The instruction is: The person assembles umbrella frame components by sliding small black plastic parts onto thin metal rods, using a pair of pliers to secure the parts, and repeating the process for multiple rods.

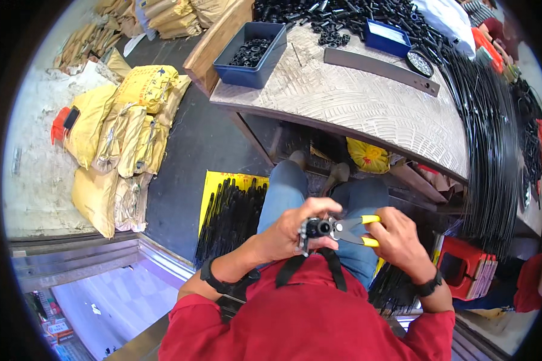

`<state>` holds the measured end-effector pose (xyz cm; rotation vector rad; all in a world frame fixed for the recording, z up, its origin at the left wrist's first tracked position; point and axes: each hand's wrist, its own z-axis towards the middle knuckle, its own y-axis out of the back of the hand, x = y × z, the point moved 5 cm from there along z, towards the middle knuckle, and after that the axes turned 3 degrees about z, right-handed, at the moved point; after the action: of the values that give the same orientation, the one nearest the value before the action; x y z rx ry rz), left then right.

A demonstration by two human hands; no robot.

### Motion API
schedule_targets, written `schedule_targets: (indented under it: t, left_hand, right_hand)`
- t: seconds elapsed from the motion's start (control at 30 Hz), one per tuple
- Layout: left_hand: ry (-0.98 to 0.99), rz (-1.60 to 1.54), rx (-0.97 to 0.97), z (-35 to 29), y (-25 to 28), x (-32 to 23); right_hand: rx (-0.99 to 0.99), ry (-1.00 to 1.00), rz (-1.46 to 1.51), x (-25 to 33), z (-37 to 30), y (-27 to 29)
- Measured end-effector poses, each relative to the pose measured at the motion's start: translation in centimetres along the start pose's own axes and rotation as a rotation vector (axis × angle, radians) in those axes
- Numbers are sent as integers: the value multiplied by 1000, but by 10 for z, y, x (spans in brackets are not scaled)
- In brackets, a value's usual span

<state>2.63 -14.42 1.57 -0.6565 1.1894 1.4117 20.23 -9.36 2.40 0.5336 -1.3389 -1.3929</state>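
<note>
Over my lap, my left hand (286,231) is closed round a black tubular part (317,228) with a round open end facing up. Yellow-handled pliers (354,227) are gripped in my right hand (398,236), their two handles spread apart. The pliers' head meets the right side of the black part; whether the jaws bite on it cannot be made out. Several long black rods (232,213) lie bundled on a yellow sheet (214,180) left of my legs.
Ahead stands a worktable (367,96) bearing a blue-grey bin (247,77) of black parts, a metal bar (382,71), a blue tray (386,39) and a heap of black pieces (343,15). Long black rods (485,156) hang over its right end. Yellow sacks (135,120) are stacked at left; a red stool (467,265) stands right.
</note>
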Motion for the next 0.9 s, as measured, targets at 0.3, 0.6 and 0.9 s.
schedule_targets:
  t: [0.3,0.6,0.9]
  left_hand:
    - [221,-22,-100,-11,20,14]
    - [391,97,-68,-12,26,11]
    - [245,410,52,-1,28,4]
  right_hand:
    - [-189,2,-201,5,29,0]
    - [-317,303,-880,25,41,3]
    - [-210,-25,-300,24,14,-12]
